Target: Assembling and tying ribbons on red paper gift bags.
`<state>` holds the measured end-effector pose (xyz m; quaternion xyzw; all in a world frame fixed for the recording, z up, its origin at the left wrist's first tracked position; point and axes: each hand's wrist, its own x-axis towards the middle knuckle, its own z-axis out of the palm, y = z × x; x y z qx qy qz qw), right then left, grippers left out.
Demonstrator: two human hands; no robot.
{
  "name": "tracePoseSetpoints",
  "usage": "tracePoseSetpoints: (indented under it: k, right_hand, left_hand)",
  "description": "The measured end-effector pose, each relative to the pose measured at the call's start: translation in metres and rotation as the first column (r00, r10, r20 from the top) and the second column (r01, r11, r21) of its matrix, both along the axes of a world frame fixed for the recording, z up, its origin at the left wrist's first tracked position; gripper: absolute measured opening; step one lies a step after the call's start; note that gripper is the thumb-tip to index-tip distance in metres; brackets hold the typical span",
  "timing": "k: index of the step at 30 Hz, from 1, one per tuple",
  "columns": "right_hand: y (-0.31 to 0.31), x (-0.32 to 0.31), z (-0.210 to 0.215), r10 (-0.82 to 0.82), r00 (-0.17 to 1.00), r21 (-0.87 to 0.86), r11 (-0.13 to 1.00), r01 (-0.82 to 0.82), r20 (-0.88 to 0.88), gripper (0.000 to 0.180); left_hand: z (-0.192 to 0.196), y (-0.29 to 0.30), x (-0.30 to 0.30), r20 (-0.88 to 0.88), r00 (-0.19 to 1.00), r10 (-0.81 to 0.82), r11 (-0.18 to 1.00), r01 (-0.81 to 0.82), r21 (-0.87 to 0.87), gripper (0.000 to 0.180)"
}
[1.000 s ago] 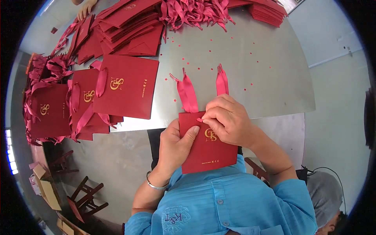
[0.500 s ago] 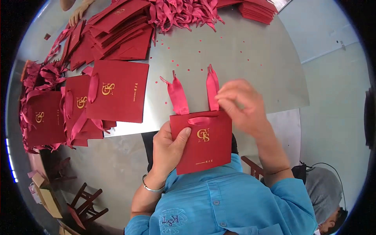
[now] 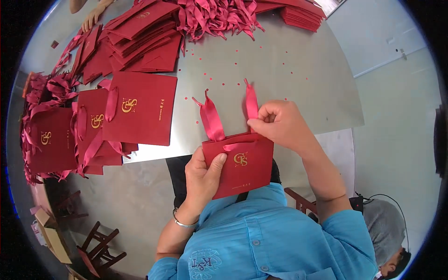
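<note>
My left hand [image 3: 203, 175] grips the left side of a small red paper gift bag [image 3: 247, 172] with gold print, thumb across its front. A pink ribbon handle [image 3: 239, 145] lies across the bag's upper front. From the top edge rise two pink ribbon ends, a left one [image 3: 211, 119] standing free and a right one [image 3: 251, 100]. My right hand [image 3: 282, 123] is closed in a pinch on the right ribbon, low down near the bag's top edge. The bag is held tilted in front of my blue shirt, by the table edge.
Finished-looking red bags with ribbons [image 3: 140, 109] lie at the left of the metal table [image 3: 322, 102]. Behind them are stacked flat red bags [image 3: 144, 37] and a heap of pink ribbons [image 3: 219, 16]. Small red paper dots are scattered about. Another person's hand [image 3: 93, 17] rests at the far left.
My right hand has closed in on the right ribbon and pinches it lower, nearer the bag. The bag has tilted slightly and its lower edge has risen.
</note>
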<state>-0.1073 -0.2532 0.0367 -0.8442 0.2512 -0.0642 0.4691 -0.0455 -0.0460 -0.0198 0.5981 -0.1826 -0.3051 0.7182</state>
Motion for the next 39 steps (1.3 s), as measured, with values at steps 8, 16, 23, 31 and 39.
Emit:
tracePoseSetpoints:
  k: [8, 16, 23, 31, 39]
  right_hand:
    - [0.006, 0.003, -0.014, -0.136, 0.982, -0.139, 0.978, 0.154, 0.132, 0.027]
    - [0.008, -0.001, -0.01, -0.144, 0.922, -0.066, 0.982, 0.179, 0.36, 0.015]
    - [-0.021, -0.013, -0.002, -0.313, 0.927, 0.329, 0.914, 0.235, 0.208, 0.016]
    - [-0.022, -0.014, -0.011, -0.329, 0.924, 0.329, 0.909, 0.255, 0.192, 0.019]
    - [-0.03, -0.014, -0.034, -0.268, 0.906, 0.349, 0.925, 0.147, 0.327, 0.016]
  left_hand:
    - [-0.009, 0.001, 0.003, -0.025, 0.999, -0.022, 0.997, 0.02, -0.079, 0.02]
    - [0.004, 0.007, 0.002, -0.266, 0.964, -0.03, 0.998, 0.013, -0.064, 0.021]
    - [0.108, 0.052, 0.043, -0.223, 0.964, 0.142, 0.942, -0.201, -0.269, 0.034]
    - [0.169, 0.115, 0.106, 0.283, 0.429, 0.858, 0.484, -0.489, -0.726, 0.032]
    - [0.205, 0.185, 0.119, 0.241, 0.167, 0.956, 0.29, -0.648, -0.704, 0.029]
